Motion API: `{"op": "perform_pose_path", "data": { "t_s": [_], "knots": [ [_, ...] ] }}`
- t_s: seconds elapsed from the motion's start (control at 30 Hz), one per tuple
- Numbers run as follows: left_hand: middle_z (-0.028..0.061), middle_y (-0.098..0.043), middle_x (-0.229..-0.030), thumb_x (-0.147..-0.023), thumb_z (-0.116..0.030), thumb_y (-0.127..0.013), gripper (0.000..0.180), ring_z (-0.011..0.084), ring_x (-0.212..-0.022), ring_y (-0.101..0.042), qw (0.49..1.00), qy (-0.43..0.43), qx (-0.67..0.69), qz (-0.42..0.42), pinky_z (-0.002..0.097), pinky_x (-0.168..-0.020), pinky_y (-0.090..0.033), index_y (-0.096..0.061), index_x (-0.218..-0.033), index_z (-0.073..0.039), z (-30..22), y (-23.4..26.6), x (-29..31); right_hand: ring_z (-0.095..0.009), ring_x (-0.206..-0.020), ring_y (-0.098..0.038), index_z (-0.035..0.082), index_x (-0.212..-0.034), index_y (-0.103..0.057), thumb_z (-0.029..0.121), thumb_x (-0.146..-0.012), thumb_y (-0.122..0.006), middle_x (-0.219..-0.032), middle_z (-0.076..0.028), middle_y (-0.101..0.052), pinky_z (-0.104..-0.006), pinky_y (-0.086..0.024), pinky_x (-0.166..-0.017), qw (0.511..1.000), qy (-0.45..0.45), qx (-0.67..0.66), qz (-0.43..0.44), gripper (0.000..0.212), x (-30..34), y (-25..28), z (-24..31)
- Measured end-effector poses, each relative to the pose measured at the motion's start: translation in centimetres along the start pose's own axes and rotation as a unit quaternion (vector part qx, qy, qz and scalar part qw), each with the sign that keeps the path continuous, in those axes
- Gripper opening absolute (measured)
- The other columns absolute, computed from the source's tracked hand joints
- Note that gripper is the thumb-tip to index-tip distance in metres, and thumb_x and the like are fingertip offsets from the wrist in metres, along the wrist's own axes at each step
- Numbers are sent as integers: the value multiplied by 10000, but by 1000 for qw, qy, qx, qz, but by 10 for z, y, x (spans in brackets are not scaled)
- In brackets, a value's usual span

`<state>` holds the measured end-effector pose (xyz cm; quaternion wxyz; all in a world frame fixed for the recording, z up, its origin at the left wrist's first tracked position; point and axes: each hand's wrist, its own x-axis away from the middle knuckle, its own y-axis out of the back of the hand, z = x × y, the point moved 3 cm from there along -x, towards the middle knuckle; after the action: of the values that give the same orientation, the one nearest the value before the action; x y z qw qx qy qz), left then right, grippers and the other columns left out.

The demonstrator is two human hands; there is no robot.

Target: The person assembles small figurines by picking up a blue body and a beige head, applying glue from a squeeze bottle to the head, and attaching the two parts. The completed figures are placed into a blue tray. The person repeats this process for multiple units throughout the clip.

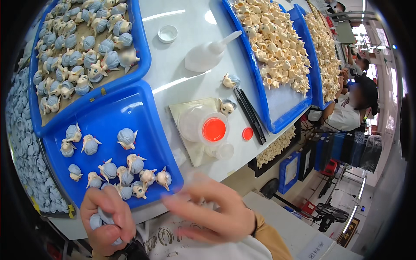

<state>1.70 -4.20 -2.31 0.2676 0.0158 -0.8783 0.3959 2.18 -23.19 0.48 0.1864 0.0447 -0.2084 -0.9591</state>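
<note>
Light blue moulded doll hair pieces (96, 222) are gripped in my left hand (110, 210), its fingers curled round them; how many is hidden. My right hand (216, 210) is blurred, with thumb and fingers apart and nothing visible in it, near the front right corner of a blue tray (151, 108). Small doll heads (127, 138) with pale faces, pointed ears and blue hair lie loosely in that tray, several clustered near my left hand. Beyond the right hand, a translucent jar with a red round top (214, 129) stands on a beige cloth (197, 156).
A fuller tray of doll heads (145, 56) adjoins behind. Blue hair pieces (32, 143) fill the far left. A white squeeze bottle (203, 56), small dish (167, 34), black tweezers (249, 115) and red cap (247, 134) occupy the table. Trays of pale parts (275, 43) stand right; people (346, 108) sit beyond.
</note>
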Motion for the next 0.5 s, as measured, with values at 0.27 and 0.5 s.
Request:
{"op": "perform_pose_path", "data": {
  "t_s": [0.27,0.5],
  "knots": [
    [216,-546,-652,-883,-394,-458,490,193,-422,-504,991,80,-19,106,259,-347,-410,-345,-1049,53,3,-9,3,-131,-414,-373,115,-1009,-524,79,-845,-487,-590,-68,-486,-246,-260,-405,819,393,-416,26,172,18,32,49],
    [130,-481,-627,-904,-377,-421,446,165,-447,-460,995,76,64,21,249,-314,-353,-366,-1034,46,13,-6,-4,-133,-756,-526,11,-1003,-507,76,-812,-505,-968,-116,-549,-254,-426,-635,944,41,19,-327,202,15,126,-33]
  ]
}}
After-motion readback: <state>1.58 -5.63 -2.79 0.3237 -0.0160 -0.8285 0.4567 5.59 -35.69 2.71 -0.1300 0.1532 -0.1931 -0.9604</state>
